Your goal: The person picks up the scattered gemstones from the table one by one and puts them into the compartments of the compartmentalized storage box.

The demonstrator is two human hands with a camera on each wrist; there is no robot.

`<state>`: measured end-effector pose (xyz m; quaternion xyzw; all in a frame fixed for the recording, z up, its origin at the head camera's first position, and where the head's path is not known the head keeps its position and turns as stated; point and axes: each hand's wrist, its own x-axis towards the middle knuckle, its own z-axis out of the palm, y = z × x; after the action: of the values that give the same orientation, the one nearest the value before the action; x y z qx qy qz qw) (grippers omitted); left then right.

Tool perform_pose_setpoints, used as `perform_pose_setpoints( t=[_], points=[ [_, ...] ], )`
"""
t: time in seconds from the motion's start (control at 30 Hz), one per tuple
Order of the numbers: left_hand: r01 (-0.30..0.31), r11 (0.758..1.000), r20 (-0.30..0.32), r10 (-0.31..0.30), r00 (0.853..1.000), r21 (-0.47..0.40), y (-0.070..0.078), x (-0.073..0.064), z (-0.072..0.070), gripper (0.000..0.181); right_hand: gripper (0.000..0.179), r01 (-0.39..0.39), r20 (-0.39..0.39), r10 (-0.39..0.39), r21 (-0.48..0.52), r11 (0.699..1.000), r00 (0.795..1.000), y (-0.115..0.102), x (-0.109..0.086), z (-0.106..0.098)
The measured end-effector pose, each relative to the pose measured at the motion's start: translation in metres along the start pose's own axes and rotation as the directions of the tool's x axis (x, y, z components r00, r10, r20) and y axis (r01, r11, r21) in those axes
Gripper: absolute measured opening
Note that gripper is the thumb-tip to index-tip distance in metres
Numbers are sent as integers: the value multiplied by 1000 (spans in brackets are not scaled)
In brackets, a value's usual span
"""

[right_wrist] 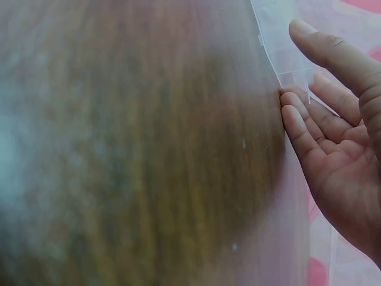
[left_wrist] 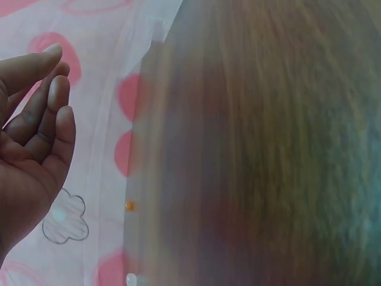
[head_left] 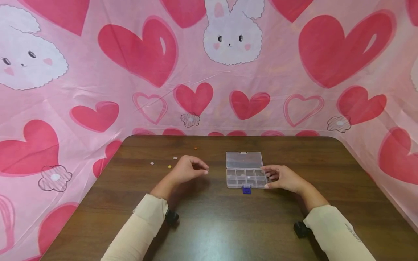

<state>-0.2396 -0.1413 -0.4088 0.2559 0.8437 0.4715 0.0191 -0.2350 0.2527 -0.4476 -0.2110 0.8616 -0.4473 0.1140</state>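
A clear plastic compartment box (head_left: 246, 177) stands on the table with its lid (head_left: 244, 160) raised toward the back and a blue latch (head_left: 246, 190) at the front. My right hand (head_left: 284, 178) holds the box's right end, thumb near the front corner and fingers farther back. A few small pale pieces show inside the compartments. Left of the box, my left hand (head_left: 188, 169) hovers over the table, thumb and fingertips brought close together. In the left wrist view its fingers (left_wrist: 58, 95) are bent toward the thumb; I cannot tell whether something tiny is between them.
Several small pieces lie on the wooden table (head_left: 209, 224) by the left hand: an orange bead (head_left: 195, 148), a yellow one (head_left: 169, 166) and two pale ones, one of them a whitish bead (head_left: 152, 163). A pink heart-patterned cloth (head_left: 192, 65) hangs behind the table and along its sides.
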Motion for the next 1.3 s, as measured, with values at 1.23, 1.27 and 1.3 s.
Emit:
perform_pose_setpoints(
  t=[1.23, 1.27, 1.3],
  points=[
    [-37, 993, 1, 37, 999, -109, 20, 28, 40, 9, 68, -15, -9, 15, 11, 1000, 1000, -1, 0, 1],
    [-42, 993, 0, 42, 999, -112, 21, 29, 41, 9, 68, -15, -9, 16, 11, 1000, 1000, -1, 0, 1],
    [-43, 993, -1, 43, 999, -114, 21, 29, 41, 9, 68, -16, -8, 16, 11, 1000, 1000, -1, 0, 1]
  ],
)
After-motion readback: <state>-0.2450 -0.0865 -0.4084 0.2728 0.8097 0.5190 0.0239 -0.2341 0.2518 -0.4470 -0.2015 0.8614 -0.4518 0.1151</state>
